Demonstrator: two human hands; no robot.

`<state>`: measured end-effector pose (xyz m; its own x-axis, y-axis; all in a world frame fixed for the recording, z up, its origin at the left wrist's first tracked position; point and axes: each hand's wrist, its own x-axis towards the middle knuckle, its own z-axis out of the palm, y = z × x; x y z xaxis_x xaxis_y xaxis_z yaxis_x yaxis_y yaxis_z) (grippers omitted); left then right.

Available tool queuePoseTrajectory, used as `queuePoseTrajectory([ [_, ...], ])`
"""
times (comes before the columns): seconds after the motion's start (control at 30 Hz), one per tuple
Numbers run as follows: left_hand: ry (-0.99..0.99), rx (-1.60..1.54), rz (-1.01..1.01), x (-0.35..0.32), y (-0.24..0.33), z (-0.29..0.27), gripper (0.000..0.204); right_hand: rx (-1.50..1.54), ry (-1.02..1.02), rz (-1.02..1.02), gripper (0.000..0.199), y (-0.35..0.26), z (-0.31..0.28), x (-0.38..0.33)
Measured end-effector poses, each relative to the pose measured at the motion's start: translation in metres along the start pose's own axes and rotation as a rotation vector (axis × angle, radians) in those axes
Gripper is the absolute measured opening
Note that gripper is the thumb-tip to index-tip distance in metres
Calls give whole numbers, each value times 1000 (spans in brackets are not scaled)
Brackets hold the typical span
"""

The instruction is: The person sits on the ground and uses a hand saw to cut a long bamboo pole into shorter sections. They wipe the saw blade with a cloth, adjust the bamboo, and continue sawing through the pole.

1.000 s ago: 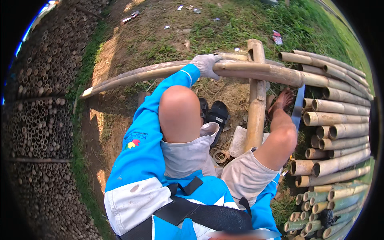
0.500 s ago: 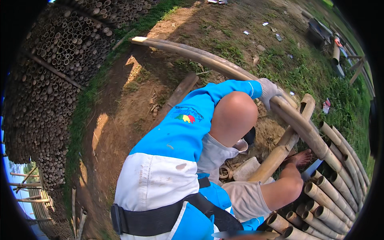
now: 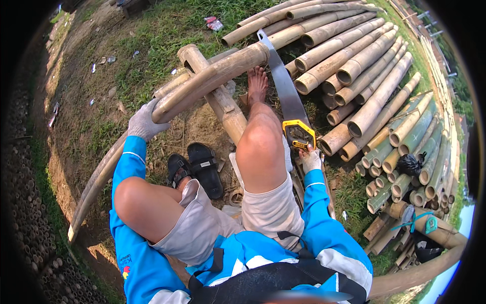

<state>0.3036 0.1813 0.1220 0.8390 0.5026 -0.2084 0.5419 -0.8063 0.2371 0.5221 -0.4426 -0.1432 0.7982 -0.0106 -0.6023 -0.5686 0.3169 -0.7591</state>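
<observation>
A long tan bamboo pole point(image 3: 217, 74) lies across a notched bamboo support point(image 3: 225, 109) and runs down to the left, its cut end at the upper middle. My left hand point(image 3: 145, 121), in a pale knit glove, is closed around the pole left of the support. In my right hand point(image 3: 310, 159), also gloved with bare fingertips, is the yellow and black handle of a handsaw point(image 3: 285, 83). Its long grey blade points away from me, the tip just right of the pole's cut end. I cannot tell whether the blade touches the pole.
Stacked bamboo poles point(image 3: 354, 71) lie at the upper right, and greener ones point(image 3: 405, 142) at the right with a black bag point(image 3: 411, 164). My bare foot point(image 3: 257, 85) is close to the saw blade. Black sandals point(image 3: 205, 169) are on the dirt between my legs.
My view has swung to the right, bringing my right hand and the saw handle into sight. My left hand still grips the pole, which still lies over the support.
</observation>
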Motion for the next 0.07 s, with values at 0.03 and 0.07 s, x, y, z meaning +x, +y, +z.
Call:
queuePoseTrajectory([
  [0.03,-40,-9,-48,2,5,-4,112,6,61,22,38,0,4,11],
  [0.07,5,-17,5,32,21,-18,112,-8,172,54,44,1,13,22],
])
